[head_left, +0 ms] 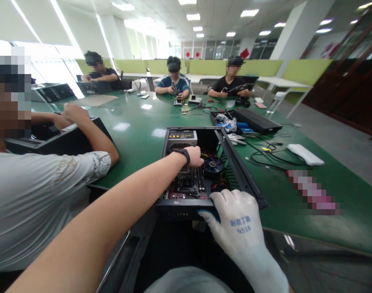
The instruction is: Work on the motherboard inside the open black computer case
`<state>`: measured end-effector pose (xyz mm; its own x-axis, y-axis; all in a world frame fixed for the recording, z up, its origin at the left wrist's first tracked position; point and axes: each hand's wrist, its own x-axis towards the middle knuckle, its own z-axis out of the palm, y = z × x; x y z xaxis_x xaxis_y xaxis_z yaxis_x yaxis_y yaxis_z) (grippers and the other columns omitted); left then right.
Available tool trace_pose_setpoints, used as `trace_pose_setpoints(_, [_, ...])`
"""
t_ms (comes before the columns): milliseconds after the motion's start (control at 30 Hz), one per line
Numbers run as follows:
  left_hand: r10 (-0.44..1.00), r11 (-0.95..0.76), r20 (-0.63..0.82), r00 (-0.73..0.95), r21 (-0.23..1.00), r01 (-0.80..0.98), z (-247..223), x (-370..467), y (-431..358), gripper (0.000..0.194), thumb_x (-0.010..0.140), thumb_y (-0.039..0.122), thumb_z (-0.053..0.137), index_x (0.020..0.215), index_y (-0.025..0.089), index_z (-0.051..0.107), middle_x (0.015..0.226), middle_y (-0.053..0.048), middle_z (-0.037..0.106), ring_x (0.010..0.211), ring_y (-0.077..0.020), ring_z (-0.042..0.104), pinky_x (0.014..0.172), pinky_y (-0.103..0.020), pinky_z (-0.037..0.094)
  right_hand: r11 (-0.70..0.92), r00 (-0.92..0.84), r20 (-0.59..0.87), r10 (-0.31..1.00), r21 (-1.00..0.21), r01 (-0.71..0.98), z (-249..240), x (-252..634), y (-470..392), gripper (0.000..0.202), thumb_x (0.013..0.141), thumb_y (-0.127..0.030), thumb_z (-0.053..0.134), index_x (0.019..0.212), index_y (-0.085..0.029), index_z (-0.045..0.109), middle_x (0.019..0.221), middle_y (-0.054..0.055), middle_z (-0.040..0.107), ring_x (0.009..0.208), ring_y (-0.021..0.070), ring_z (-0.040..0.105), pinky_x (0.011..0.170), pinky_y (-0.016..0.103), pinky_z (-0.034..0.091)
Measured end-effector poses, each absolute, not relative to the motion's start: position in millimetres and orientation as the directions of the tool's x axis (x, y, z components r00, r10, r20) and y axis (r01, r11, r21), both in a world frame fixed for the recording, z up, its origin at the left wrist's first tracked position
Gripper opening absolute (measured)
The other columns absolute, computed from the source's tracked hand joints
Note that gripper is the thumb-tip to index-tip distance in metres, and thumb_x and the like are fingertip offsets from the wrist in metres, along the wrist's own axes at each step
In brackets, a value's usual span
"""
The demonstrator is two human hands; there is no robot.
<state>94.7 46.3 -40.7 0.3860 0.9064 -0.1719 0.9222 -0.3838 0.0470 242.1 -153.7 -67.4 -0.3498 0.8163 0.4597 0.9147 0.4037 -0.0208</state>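
The gloved right hand (238, 221) grips the case (186, 202) beneath its fingers, while the left hand (193, 156) reaches inside, the fan (213, 165) just right of fingers whose hold I cannot tell

Black computer case (239, 169), open, apparently lying flat

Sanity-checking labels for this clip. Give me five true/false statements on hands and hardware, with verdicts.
1. The gloved right hand rests on the near edge of the open computer case. True.
2. The left hand is gloved too. False: it is bare, with a dark band at the wrist.
3. The left hand is over the case interior, beside the fan. True.
4. The case stands on a white table. False: the table is green.
5. Black cables lie right of the case. True.
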Motion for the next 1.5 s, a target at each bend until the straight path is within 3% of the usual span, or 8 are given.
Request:
trace_pose_setpoints(100, [0.895, -0.446, 0.013, 0.446, 0.082, 0.891, -25.3, 87.7, 46.2, 0.045, 0.093, 0.034, 0.036, 0.099, 0.009, 0.073, 0.105, -0.02, 0.074, 0.099, -0.0278, 0.07, 0.086, -0.034, 0.051, 0.396, -0.35, 0.461, 0.815, -0.004, 0.918, -68.4, 243.0, -146.3, 0.035, 0.086, -0.056, 0.06, 0.085, -0.021, 0.056, 0.081, 0.005, 0.054, 0.079, 0.0219, 0.041, 0.072, 0.036, 0.019])
trace_pose_setpoints(267, [0.883, -0.425, 0.309, 0.353, 0.21, 0.88, 6.3, 65.0, 40.7, 0.047, 0.095, 0.034, 0.032, 0.076, 0.016, 0.071, 0.087, -0.013, 0.075, 0.082, -0.0226, 0.068, 0.077, -0.031, 0.047, 0.349, -0.354, 0.406, 0.843, 0.088, 0.933, -64.4, 239.7, -97.0, 0.045, 0.092, -0.064, 0.046, 0.089, -0.02, 0.057, 0.087, 0.007, 0.058, 0.083, 0.0227, 0.045, 0.074, 0.037, 0.022])
trace_pose_setpoints(433, [0.897, -0.32, 0.425, 0.126, 0.424, 0.847, 21.5, 33.3, 27.3, 0.043, 0.094, 0.034, 0.037, 0.059, 0.019, 0.056, 0.067, -0.006, 0.064, 0.066, -0.0173, 0.056, 0.063, -0.029, 0.037, 0.301, -0.331, 0.369, 0.869, 0.138, 0.944, -60.5, 228.4, -10.2, 0.054, 0.091, -0.069, 0.04, 0.099, -0.018, 0.058, 0.097, 0.01, 0.06, 0.091, 0.0246, 0.05, 0.075, 0.037, 0.025])
trace_pose_setpoints(567, [0.903, -0.319, 0.421, 0.088, 0.517, 0.794, 11.8, 14.0, 17.2, 0.04, 0.092, 0.034, 0.038, 0.055, 0.021, 0.043, 0.057, 0.0, 0.049, 0.058, -0.0144, 0.043, 0.057, -0.03, 0.027, 0.263, -0.295, 0.35, 0.889, 0.137, 0.955, -58.0, 216.0, 67.0, 0.055, 0.091, -0.067, 0.043, 0.107, -0.016, 0.058, 0.105, 0.014, 0.061, 0.099, 0.0261, 0.052, 0.083, 0.037, 0.031])
trace_pose_setpoints(700, [0.917, -0.31, 0.389, 0.085, 0.563, 0.766, -5.7, 4.8, 10.3, 0.04, 0.092, 0.036, 0.039, 0.055, 0.021, 0.034, 0.054, 0.003, 0.038, 0.055, -0.0128, 0.037, 0.055, -0.03, 0.022, 0.225, -0.256, 0.299, 0.919, 0.134, 0.965, -51.1, 199.4, 138.8, 0.057, 0.093, -0.064, 0.044, 0.116, -0.014, 0.058, 0.112, 0.012, 0.058, 0.106, 0.0225, 0.052, 0.094, 0.039, 0.039])
trace_pose_setpoints(1000, [0.951, -0.249, 0.299, 0.079, 0.59, 0.768, -36.5, -6.9, -3.1, 0.04, 0.094, 0.039, 0.038, 0.059, 0.021, 0.03, 0.055, 0.005, 0.038, 0.055, -0.0119, 0.038, 0.056, -0.029, 0.027, 0.173, -0.192, 0.249, 0.949, 0.096, 0.98, -43.5, 174.4, 217.5, 0.058, 0.093, -0.06, 0.048, 0.127, -0.014, 0.055, 0.123, 0.012, 0.055, 0.117, 0.0227, 0.051, 0.104, 0.046, 0.04])
trace_pose_setpoints(1300, [0.955, -0.219, 0.297, 0.023, 0.648, 0.729, -17.0, -5.8, -4.1, 0.005, 0.088, 0.028, 0.046, 0.087, 0.023, 0.045, 0.073, 0.002, 0.056, 0.068, -0.0155, 0.053, 0.066, -0.03, 0.041, 0.27, -0.288, 0.297, 0.91, 0.101, 0.957, -50.3, 185.0, 161.7, 0.057, 0.094, -0.063, 0.041, 0.12, -0.015, 0.057, 0.113, 0.011, 0.058, 0.108, 0.0227, 0.051, 0.097, 0.041, 0.035])
trace_pose_setpoints(1500, [0.948, -0.263, 0.312, 0.068, 0.641, 0.721, 10.6, 14.7, -6.7, 0.027, 0.087, 0.02, 0.046, 0.113, 0.016, 0.038, 0.111, -0.012, 0.057, 0.098, -0.019, 0.058, 0.086, -0.032, 0.047, 0.284, -0.309, 0.374, 0.874, 0.122, 0.951, -58.0, 196.3, 72.4, 0.051, 0.094, -0.063, 0.043, 0.105, -0.016, 0.058, 0.101, 0.012, 0.062, 0.095, 0.0244, 0.052, 0.08, 0.036, 0.025])
